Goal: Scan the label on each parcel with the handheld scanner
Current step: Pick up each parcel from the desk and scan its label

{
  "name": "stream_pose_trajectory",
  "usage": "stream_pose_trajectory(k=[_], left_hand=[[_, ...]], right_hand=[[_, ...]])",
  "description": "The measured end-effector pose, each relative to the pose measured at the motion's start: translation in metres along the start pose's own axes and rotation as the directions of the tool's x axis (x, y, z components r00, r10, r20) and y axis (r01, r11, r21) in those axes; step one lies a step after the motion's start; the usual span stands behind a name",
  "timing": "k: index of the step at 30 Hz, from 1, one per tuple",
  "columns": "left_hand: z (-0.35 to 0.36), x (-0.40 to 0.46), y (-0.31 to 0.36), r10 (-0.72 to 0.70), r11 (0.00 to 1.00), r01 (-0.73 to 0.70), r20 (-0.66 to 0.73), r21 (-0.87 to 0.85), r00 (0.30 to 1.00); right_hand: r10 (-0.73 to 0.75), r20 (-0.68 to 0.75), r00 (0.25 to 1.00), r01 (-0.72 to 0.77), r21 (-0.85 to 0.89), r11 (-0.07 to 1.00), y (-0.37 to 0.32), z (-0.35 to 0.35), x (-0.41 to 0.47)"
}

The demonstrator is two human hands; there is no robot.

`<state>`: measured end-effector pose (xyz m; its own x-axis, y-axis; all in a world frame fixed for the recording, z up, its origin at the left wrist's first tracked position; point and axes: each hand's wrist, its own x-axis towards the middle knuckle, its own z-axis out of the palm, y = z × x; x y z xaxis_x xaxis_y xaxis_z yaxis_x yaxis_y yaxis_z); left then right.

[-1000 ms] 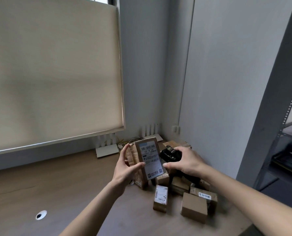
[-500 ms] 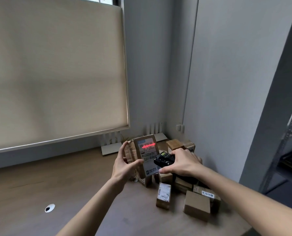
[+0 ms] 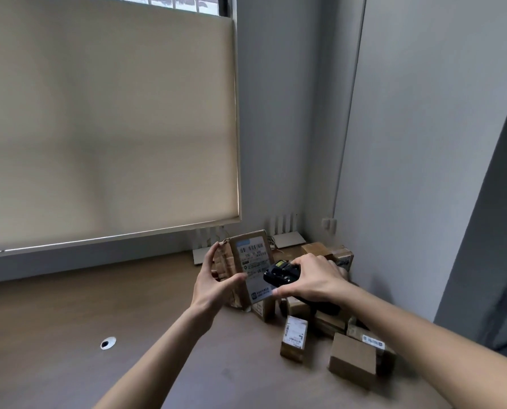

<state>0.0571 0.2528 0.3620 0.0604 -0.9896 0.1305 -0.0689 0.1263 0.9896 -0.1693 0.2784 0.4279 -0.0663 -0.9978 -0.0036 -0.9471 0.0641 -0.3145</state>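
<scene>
My left hand (image 3: 215, 283) grips a brown cardboard parcel (image 3: 234, 267) upright above the table, its white shipping label (image 3: 253, 261) facing me. My right hand (image 3: 311, 280) grips the black handheld scanner (image 3: 280, 273), whose front end is close to the lower right part of the label. No red scan line shows on the label. Several more small cardboard parcels lie on the table below and to the right, among them one with a white label (image 3: 295, 338) and a plain one (image 3: 352, 361).
A brown wooden table (image 3: 69, 305) fills the lower view, with a round cable hole (image 3: 108, 343). Two white routers (image 3: 286, 239) stand at the back by the wall. A beige roller blind (image 3: 107, 119) covers the window. A grey wall closes the right side.
A red scan line lay across the label's barcode half a second ago and is gone now. The scanner has stayed close in front of the label; the parcel has barely moved.
</scene>
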Motion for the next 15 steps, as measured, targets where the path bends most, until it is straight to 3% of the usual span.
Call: stream_pose_trajectory(k=[4,7,15], left_hand=[[-0.019,-0.011,0.001,-0.004,1.000,0.004,-0.040,-0.013,0.999],[-0.044,-0.023,0.001,-0.010,0.999,0.008,-0.073,-0.031,0.997],[-0.178,-0.085,0.012,-0.117,0.989,0.081,-0.319,-0.125,0.941]], right_hand=[[-0.075,0.003,0.997,0.075,0.047,0.996,-0.015,0.004,-0.002],[-0.174,0.000,0.985,0.171,0.177,0.969,-0.037,0.010,-0.007],[-0.412,0.031,0.911,0.315,0.594,0.741,-0.174,0.061,-0.024]])
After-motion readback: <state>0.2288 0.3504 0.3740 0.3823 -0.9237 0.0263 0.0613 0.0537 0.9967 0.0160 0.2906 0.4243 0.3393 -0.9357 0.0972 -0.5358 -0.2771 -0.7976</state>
